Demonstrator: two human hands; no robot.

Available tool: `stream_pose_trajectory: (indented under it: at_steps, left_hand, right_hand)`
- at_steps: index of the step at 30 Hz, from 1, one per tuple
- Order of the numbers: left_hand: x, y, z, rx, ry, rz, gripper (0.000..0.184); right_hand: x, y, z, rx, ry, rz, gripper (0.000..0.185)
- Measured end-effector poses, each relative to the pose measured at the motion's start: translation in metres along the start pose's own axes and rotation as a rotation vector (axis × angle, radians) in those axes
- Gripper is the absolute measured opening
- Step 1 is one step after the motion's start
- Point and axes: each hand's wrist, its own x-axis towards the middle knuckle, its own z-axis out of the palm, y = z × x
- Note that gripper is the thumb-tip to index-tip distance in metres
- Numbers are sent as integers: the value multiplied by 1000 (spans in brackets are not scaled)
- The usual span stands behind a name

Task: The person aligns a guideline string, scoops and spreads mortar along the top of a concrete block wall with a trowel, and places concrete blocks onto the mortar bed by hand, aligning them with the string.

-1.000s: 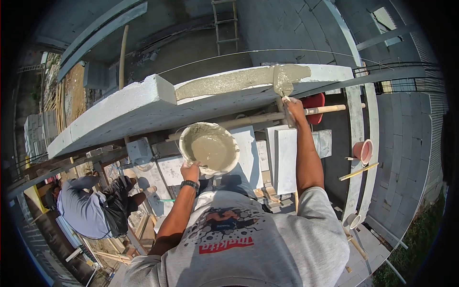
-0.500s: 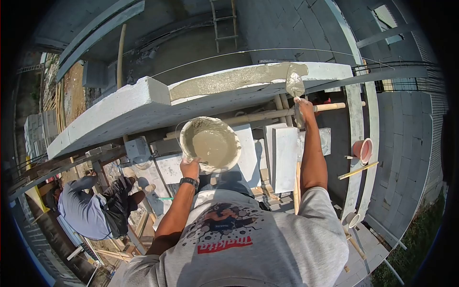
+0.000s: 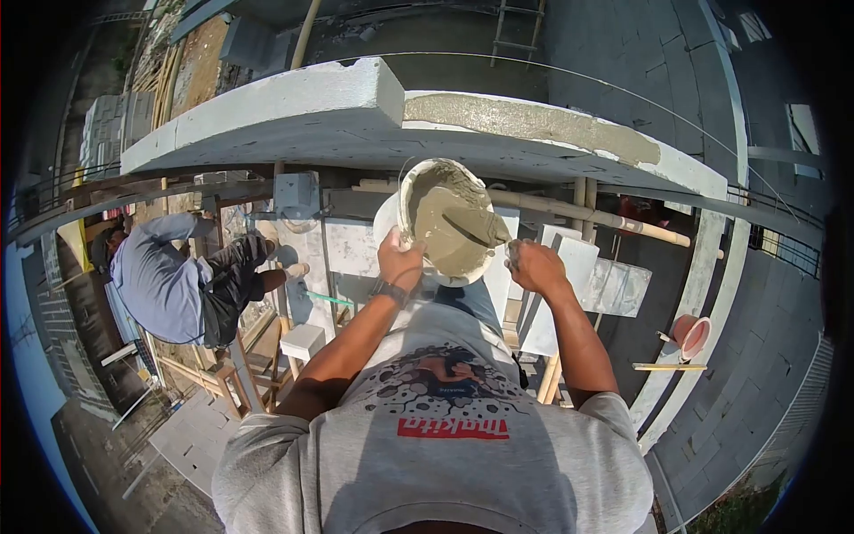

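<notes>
My left hand (image 3: 402, 260) grips the near left rim of a white bucket (image 3: 485, 271), which is tilted and holds wet grey mortar (image 3: 438, 206). In my right hand (image 3: 539, 267) is the handle of a trowel (image 3: 480, 226); its blade lies in the mortar at the right side of the bucket. Beyond the bucket runs a wall of pale blocks (image 3: 560, 162). A band of mortar (image 3: 534, 122) is spread along its top, to the right of a raised block (image 3: 378, 93).
At the left crouches another person (image 3: 169, 276) in a light shirt. A bamboo pole (image 3: 596, 214) runs behind the bucket. Pale blocks (image 3: 569, 267) stand right of me. A pink bucket (image 3: 691, 336) and a yellow stick (image 3: 667, 367) are further right. A string (image 3: 614, 84) stretches above the wall.
My right hand has brought the trowel from the wall top down into the bucket. The bucket now tilts toward the right. My view has shifted left.
</notes>
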Motion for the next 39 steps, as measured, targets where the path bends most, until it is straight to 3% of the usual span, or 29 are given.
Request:
stream_pose_trajectory:
  at_steps: [2,4,6,7,10,17,24,27,31,34,39]
  left_hand:
    - [-7,13,-7,60,-43,10,29]
    - [-16,13,-10,29,-31,31,27]
    - [-8,12,-15,-80,21,88,28]
    - [-5,24,-29,-51,-45,-6,28]
    - [9,30,-50,-143,-47,-33,30]
    - [37,0,-65,-346,7,-191,36]
    - [68,-24,-98,-294,-7,-429,35]
    - [79,-46,-113,-226,17,-420,28]
    - [93,-58,-138,-134,5,-417,24]
    - [97,-68,-158,-50,14,-446,29]
    - [110,-92,-184,84,21,-438,27]
  right_hand:
    - [54,-17,36,-124,-115,56,28]
    - [81,-38,41,-67,-238,-41,31]
    - [72,-33,29,32,-139,-36,31]
    - [56,-29,23,79,-103,-31,31]
    - [5,-34,-1,142,25,-4,37]
    - [10,-92,31,611,527,31,49]
    - [146,-188,53,735,1103,-60,45]
    - [200,-235,61,730,1263,-138,42]
    - [182,-272,62,813,1360,-182,43]
    - [156,-262,53,942,1290,-212,44]
    - [205,-228,74,1018,1220,38,45]
